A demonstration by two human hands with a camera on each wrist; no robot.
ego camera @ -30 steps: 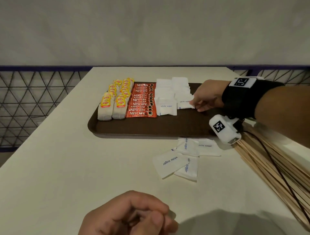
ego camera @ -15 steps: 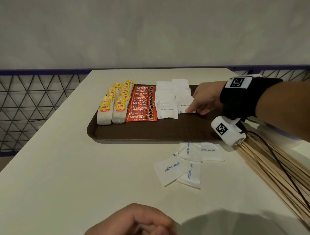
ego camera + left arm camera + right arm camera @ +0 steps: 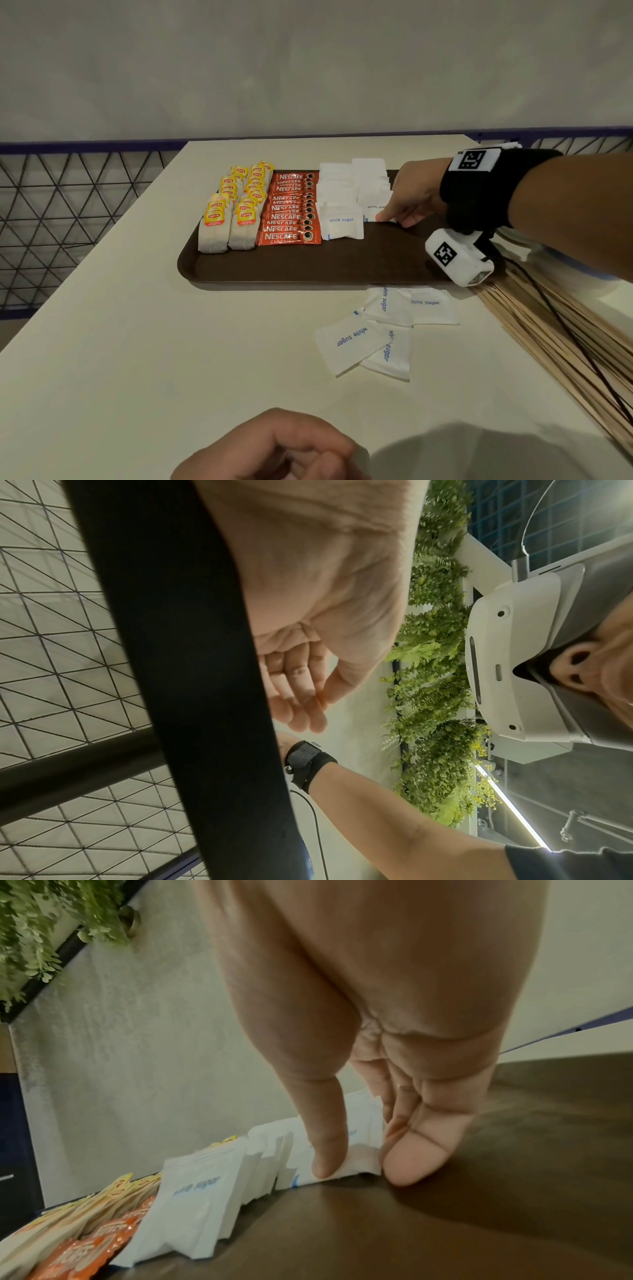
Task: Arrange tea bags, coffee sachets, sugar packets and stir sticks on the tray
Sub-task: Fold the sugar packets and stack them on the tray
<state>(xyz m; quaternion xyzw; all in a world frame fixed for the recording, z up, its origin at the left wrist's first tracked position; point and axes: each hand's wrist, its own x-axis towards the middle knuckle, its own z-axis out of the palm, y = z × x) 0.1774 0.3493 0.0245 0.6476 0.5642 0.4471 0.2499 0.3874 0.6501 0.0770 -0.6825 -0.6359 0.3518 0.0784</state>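
Since a second ago the right hand (image 3: 416, 198) has barely shifted on the brown tray (image 3: 342, 267), staying at the front packet of the right-hand sugar packet row (image 3: 373, 192); the wrist view shows its thumb pressed flat on that packet with the other fingers (image 3: 411, 1164) down beside its edge, loosely extended, gripping nothing. At the bottom centre of the head view the left hand (image 3: 284, 448) has stayed low over the table (image 3: 137, 359), fingers loosely curled toward the thumb, holding nothing visible. On the tray, left to right, stand two rows of tea bags (image 3: 236, 209), a row of coffee sachets (image 3: 291, 212) and two rows of sugar packets. Four loose sugar packets (image 3: 380, 329) lie on the table just below the tray's near rim. Stir sticks (image 3: 561, 349) fan across the lower right of the frame, partly under the right wrist's camera.
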